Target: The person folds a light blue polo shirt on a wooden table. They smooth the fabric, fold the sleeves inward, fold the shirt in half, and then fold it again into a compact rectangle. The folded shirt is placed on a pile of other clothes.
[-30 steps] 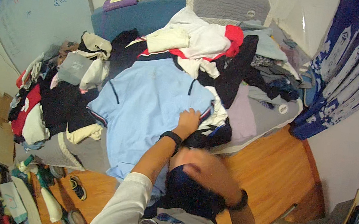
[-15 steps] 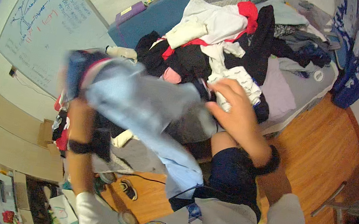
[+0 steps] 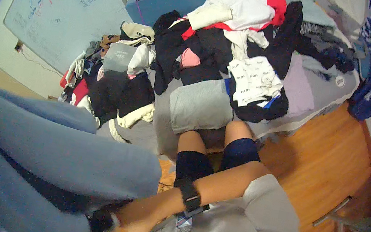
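Observation:
A large blue-grey garment with legs, likely a pair of trousers [image 3: 68, 151], hangs across the lower left, close to me. Its cloth hides my left hand and arm. My right forearm, with a black wristband, crosses over my lap to the left. My right hand [image 3: 134, 229] is at the lower edge, beside the trousers; its fingers are cut off or blurred, so its grip does not show. In front of my knees lies a folded grey cloth [image 3: 199, 103]. Right of it, folded white printed clothing [image 3: 255, 81] rests on black clothing [image 3: 264, 110].
A heap of mixed clothes, with a white and red garment [image 3: 241, 8] on top, covers the bed's far side. More clothes [image 3: 121, 91] are piled at the left. A whiteboard [image 3: 62, 4] stands behind them, and a chair [image 3: 348, 224] is at the right on the wooden floor.
The trousers have swung left and nearer to me, uncovering the grey cloth and left pile. My right hand has moved from above the bed to the lower left. My left hand has gone out of sight.

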{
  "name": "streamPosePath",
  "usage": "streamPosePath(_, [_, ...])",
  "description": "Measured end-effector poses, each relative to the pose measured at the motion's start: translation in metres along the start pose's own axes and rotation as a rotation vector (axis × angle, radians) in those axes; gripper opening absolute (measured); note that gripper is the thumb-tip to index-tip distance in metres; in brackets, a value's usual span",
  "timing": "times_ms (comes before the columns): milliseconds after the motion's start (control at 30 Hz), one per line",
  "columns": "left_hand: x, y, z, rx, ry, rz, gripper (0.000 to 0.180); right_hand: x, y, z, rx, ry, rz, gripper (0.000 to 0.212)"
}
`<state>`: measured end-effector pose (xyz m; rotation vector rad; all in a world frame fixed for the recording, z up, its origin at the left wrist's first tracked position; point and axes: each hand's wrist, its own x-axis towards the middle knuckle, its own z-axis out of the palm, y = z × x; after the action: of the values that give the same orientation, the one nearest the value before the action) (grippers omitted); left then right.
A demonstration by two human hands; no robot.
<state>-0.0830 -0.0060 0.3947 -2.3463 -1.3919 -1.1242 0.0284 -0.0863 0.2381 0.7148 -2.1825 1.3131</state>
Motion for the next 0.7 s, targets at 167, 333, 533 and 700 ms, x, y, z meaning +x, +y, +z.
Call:
streamPosePath(167, [-0.015, -0.011, -0.006, -0.018, -0.087, -0.058, 0.032, 0.037, -0.017, -0.009, 0.021, 0.584, 0.522, 0.057])
streamPosePath(333, [-0.018, -0.015, -0.011, -0.031, -0.124, -0.075, 0.032, 0.021, -0.045, -0.082, 0.014, 1.105, 0.542, 0.034])
streamPosePath(533, [-0.022, -0.016, -0.017, -0.03, -0.144, -0.085, 0.033, -0.025, -0.114, -0.181, -0.714, 0.992, 0.621, 0.032])
streamPosePath(700, [-0.02, -0.018, -0.016, -0.046, -0.164, -0.096, 0.034, -0.064, -0.202, -0.223, -1.235, 0.885, 0.804, 0.031])
